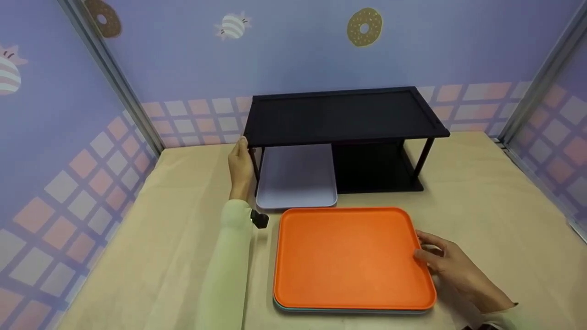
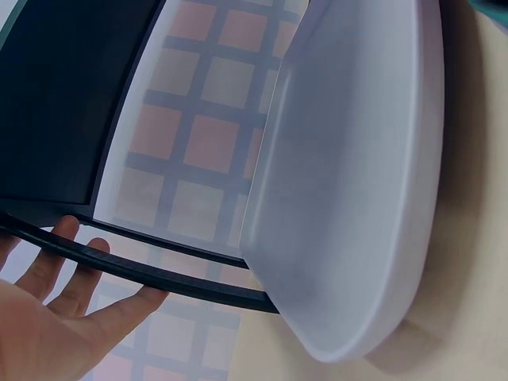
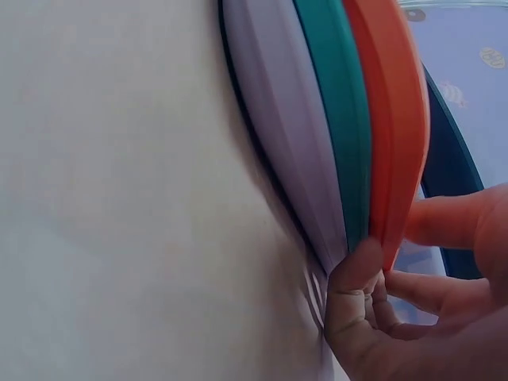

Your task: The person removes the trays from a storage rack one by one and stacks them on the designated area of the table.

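Note:
A black two-level rack [image 1: 344,117] stands at the back. My left hand [image 1: 240,167] grips its left front post, the thumb up near the top board's corner; in the left wrist view the fingers [image 2: 95,321] reach behind the post. On the lower level, at the left, lies a lavender tray [image 1: 297,176], its front edge jutting past the rack. Nearer me is a stack topped by an orange tray [image 1: 353,261]. My right hand [image 1: 454,268] pinches the orange tray's right edge, thumb on the rim. Below it show a teal tray [image 3: 341,119] and another lavender tray [image 3: 290,135].
The rack's lower board [image 1: 373,169] shows bare and black at the right. Patterned walls [image 1: 293,55] enclose the back and both sides, with metal posts [image 1: 117,87] at the corners. A cream cloth [image 1: 174,256] covers the table.

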